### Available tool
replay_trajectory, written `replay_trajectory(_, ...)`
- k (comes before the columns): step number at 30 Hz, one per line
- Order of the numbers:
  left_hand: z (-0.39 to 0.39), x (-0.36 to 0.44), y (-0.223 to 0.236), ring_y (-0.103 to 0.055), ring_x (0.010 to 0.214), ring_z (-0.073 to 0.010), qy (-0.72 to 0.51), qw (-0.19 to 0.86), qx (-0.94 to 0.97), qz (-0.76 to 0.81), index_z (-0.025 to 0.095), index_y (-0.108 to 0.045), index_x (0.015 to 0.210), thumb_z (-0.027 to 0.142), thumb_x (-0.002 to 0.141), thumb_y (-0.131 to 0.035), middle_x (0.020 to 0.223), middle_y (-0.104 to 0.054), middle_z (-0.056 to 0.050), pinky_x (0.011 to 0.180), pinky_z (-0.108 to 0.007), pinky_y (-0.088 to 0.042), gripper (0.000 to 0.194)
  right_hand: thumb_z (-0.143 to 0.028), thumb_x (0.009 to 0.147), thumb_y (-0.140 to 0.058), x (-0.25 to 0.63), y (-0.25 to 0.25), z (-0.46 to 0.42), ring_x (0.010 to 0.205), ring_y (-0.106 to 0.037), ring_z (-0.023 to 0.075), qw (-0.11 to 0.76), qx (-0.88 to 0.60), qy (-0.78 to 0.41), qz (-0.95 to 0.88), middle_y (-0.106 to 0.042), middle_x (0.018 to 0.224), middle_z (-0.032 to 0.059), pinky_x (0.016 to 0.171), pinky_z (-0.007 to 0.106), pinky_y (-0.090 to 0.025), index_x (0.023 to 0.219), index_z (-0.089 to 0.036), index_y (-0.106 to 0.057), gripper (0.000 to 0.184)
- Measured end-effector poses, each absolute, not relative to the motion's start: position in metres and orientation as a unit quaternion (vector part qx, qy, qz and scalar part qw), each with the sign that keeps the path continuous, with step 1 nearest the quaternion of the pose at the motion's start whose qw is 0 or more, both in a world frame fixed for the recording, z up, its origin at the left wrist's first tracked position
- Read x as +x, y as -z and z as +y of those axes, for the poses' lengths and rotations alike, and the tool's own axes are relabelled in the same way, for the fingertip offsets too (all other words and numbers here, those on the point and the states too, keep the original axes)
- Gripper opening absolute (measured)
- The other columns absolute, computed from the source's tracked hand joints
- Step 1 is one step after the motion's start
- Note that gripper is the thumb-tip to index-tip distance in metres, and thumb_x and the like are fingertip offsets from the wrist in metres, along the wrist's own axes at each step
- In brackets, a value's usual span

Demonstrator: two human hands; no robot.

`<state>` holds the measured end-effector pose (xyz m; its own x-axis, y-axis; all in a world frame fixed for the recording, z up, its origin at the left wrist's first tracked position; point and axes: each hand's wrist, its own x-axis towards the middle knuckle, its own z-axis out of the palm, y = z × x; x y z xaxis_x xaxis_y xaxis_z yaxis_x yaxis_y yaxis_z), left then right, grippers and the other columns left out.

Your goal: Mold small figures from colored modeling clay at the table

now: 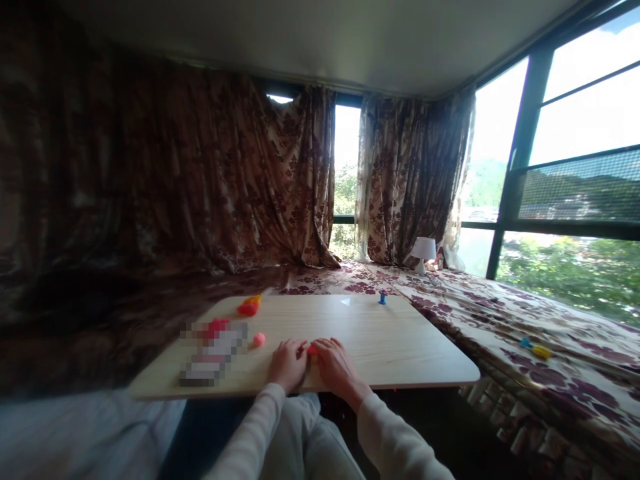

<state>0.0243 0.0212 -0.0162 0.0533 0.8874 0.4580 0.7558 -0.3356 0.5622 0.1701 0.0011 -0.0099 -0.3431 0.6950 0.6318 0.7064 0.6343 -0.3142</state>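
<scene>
A small red, soft-looking lump (313,349) lies between my two hands at the near part of the table, mostly covered by fingers. My left hand (289,365) rests low on the tabletop, its fingers curled and pressed together against the lump's left side. From the right, my right hand (336,365) bends its fingers over the same lump. Left of my left hand sits a round pink ball (259,339), apart from both hands. What the lump is made of is too small to tell.
The pale wooden table (400,353) carries an orange-red object (249,306), a red piece (217,327), a blurred-out box (214,360) and a small blue figure (383,298). On the flowered cover at right lie a yellow-and-blue item (540,351) and a white lamp (423,250).
</scene>
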Motion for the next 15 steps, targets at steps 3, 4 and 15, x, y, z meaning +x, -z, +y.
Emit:
replay_trajectory(3,0.025,0.024,0.016,-0.057,0.095,-0.0162,-0.392,0.099,0.702,0.586,0.014,-0.065,0.100,0.008,0.077,-0.043,0.097,-0.068,-0.008,0.087,-0.025,-0.040,0.033,-0.003,0.074,-0.042,0.170,0.007,-0.009,0.106,-0.055,0.0195,0.355,-0.431,-0.008,-0.830,-0.064,0.111,0.0071,0.095,0.034,-0.034,0.105,-0.021,-0.061,0.041)
replay_trajectory(4,0.026,0.024,0.016,-0.058,0.094,-0.0157,-0.394,0.104,0.695,0.592,0.014,-0.065,0.101,0.006,0.077,-0.041,0.095,-0.068,-0.008,0.087,-0.025,-0.040,0.035,-0.004,0.074,-0.042,0.171,0.005,-0.014,0.108,-0.054,0.0199,0.346,-0.439,-0.004,-0.829,-0.063,0.113,0.0071,0.097,0.036,-0.031,0.105,-0.022,-0.061,0.041)
replay_trajectory(15,0.034,0.022,0.020,-0.060,0.088,-0.0152,-0.400,0.138,0.658,0.623,0.014,-0.064,0.099,0.005,0.076,-0.040,0.089,-0.070,-0.007,0.082,-0.023,-0.042,0.035,-0.021,0.088,-0.033,0.160,-0.010,-0.016,0.114,-0.047,0.0205,0.200,-0.513,0.042,-0.834,-0.059,0.116,0.0099,0.099,0.040,-0.028,0.112,-0.019,-0.052,0.030)
